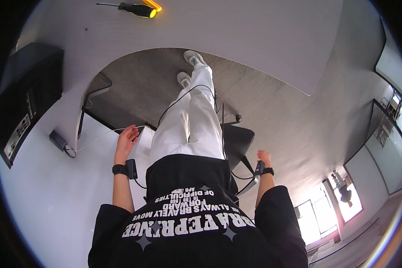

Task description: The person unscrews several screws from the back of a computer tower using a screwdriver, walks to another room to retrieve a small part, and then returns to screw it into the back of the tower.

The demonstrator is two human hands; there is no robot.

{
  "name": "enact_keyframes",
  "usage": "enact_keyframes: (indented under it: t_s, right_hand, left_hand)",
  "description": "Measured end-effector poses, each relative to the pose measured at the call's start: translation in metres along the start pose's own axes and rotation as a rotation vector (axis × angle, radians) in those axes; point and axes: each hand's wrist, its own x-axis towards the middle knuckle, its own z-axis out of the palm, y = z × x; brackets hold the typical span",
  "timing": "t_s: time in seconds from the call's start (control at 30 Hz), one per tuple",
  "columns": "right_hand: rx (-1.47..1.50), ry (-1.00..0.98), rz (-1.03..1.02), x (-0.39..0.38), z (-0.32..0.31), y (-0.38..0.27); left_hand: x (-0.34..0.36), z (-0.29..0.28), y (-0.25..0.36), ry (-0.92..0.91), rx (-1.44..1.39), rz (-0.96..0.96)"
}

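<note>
My left hand (127, 140) is beside my white-trousered leg, fingers apart and loosely bent, near a thin white cable (98, 138); I cannot tell if it touches the cable. My right hand (263, 157) is low at my other side near a black chair (241, 143), with its fingers curled; whatever they hold, if anything, is too small to make out. Both wrists wear black straps with small devices (130, 169), and black cords run from them. On the pale desk (277, 35) above my legs lie a black-and-yellow screwdriver (136, 10) and an orange-handled tool (152, 5).
A black electronic unit (33, 89) stands at the left, above a black power adapter (58, 140). My shoes (193, 58) are on the grey floor under the desk's curved edge. At the right are bright windows (317, 214) and a dark figure, possibly a person (344, 192).
</note>
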Motion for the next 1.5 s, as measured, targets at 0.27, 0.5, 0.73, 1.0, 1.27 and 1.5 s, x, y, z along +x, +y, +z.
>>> enact_keyframes:
  t_s: [0.27,0.5,0.73,1.0,1.27,1.5]
  right_hand:
    - [-0.291,-0.098,0.51,-0.028,0.033,0.157]
    - [-0.234,-0.053,0.665,-0.075,0.075,0.025]
    - [-0.347,0.012,0.641,-0.09,0.077,0.089]
    - [-0.472,-0.093,0.25,-0.079,0.036,0.071]
    - [-0.502,-0.281,0.148,-0.103,-0.008,-0.087]
    - [-0.503,-0.433,0.165,-0.093,-0.008,-0.14]
  left_hand:
    - [0.032,0.024,-0.004,-0.073,0.048,-0.015]
    - [0.032,-0.004,0.014,-0.012,0.1,0.055]
    - [0.039,-0.033,-0.023,-0.011,-0.213,0.0]
    - [0.058,-0.075,-0.134,0.027,-0.371,-0.243]
    - [0.055,-0.067,-0.247,0.019,0.077,-0.446]
    - [0.102,-0.119,-0.433,0.23,0.89,-0.259]
